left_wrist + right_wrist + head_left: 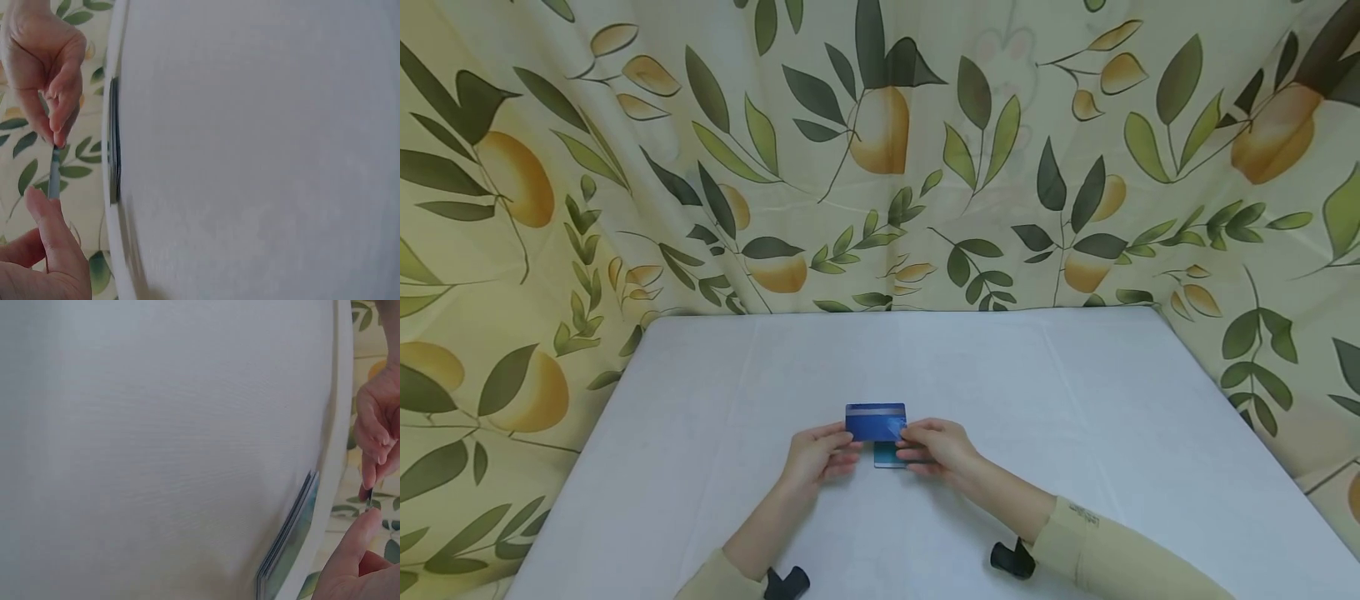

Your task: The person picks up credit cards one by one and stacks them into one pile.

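A blue card [876, 422] with a pale stripe along its top is held up over the middle of the table. My left hand [817, 457] pinches it at the left edge, and my right hand [946, 450] pinches the right edge. Seen edge-on in the left wrist view, the card [54, 180] is a thin strip between both hands. Beneath it, a small stack of cards [114, 140] lies on the table, apart from the held card. The stack's teal top card [887, 456] is partly covered by the blue card and right fingers.
A white cloth covers the table [715, 400]. Behind and at the sides hangs a curtain [820, 217] printed with fruit and leaves. Black wrist devices [1013, 560] sit by both forearms.
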`<state>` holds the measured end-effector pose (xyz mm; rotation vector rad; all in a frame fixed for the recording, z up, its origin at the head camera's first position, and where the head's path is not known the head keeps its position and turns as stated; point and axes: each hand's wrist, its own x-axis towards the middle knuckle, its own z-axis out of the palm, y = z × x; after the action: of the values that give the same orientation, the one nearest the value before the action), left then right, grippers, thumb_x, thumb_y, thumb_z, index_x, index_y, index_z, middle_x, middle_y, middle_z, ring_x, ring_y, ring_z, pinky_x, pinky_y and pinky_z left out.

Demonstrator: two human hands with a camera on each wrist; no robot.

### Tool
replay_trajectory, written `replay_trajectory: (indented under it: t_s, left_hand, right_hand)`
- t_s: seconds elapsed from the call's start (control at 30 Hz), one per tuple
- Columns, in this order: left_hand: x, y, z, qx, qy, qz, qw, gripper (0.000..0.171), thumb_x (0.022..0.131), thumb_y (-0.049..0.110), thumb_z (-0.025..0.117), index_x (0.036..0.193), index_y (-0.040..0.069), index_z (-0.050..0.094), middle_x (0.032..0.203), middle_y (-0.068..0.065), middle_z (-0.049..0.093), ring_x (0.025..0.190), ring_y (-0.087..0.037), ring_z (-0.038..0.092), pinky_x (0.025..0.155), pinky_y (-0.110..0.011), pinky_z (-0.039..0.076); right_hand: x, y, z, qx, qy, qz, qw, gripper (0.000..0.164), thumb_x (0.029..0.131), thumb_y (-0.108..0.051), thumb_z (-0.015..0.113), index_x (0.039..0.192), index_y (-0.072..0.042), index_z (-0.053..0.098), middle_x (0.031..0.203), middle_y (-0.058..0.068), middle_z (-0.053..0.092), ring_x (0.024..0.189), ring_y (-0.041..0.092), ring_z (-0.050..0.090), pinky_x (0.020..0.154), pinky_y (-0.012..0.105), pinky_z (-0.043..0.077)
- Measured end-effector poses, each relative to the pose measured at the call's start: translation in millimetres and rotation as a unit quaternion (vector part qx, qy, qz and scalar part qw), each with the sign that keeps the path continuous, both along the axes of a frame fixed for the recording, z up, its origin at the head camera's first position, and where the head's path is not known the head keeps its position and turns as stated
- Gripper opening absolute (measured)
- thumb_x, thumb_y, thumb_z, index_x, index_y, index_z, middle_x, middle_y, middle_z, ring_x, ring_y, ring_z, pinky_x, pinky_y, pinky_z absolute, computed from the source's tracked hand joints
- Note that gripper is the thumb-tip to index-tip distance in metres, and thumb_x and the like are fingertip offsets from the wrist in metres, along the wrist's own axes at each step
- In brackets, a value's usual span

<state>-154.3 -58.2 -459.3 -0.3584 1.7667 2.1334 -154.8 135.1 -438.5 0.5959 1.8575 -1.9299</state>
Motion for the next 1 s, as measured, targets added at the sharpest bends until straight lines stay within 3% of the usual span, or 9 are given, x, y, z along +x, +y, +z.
replay_trajectory:
  t_s: [0.27, 0.53, 1.0]
  left_hand:
    - [5.7, 11.8, -2.6, 0.012, -0.003, -0.015, 0.9998, 0.043, 0.087, 0.004, 0.056, 0.126, -0.012, 0.044, 0.089, -0.016, 0.069, 0.062, -0.011, 0.066, 0.058, -0.025, 0.056]
    - [8.6, 21.3, -7.0, -0.01, -0.017, -0.016, 0.9997, 0.043, 0.086, 0.004, 0.056, 0.126, -0.01, 0.046, 0.088, -0.016, 0.069, 0.062, -0.012, 0.066, 0.058, -0.027, 0.057]
    - [11.0, 34.9, -13.6, -0.016, -0.03, -0.023, 0.9991, 0.047, 0.085, 0.001, 0.055, 0.131, -0.004, 0.045, 0.082, -0.014, 0.07, 0.052, -0.01, 0.063, 0.052, -0.025, 0.055]
  right_hand:
    - [8.2, 10.9, -3.3, 0.004, 0.0, -0.011, 1.0, 0.016, 0.086, -0.011, 0.062, 0.097, 0.0, 0.059, 0.078, 0.007, 0.068, 0.062, 0.013, 0.066, 0.053, 0.025, 0.055]
    - [14.9, 18.8, -9.8, 0.013, -0.003, -0.015, 1.0, 0.009, 0.086, -0.009, 0.061, 0.092, -0.001, 0.06, 0.076, 0.007, 0.068, 0.06, 0.012, 0.066, 0.051, 0.025, 0.055]
    - [21.2, 27.5, -16.9, 0.035, -0.015, -0.038, 0.999, 0.014, 0.085, -0.01, 0.063, 0.095, 0.0, 0.06, 0.075, 0.008, 0.069, 0.062, 0.015, 0.067, 0.052, 0.027, 0.055]
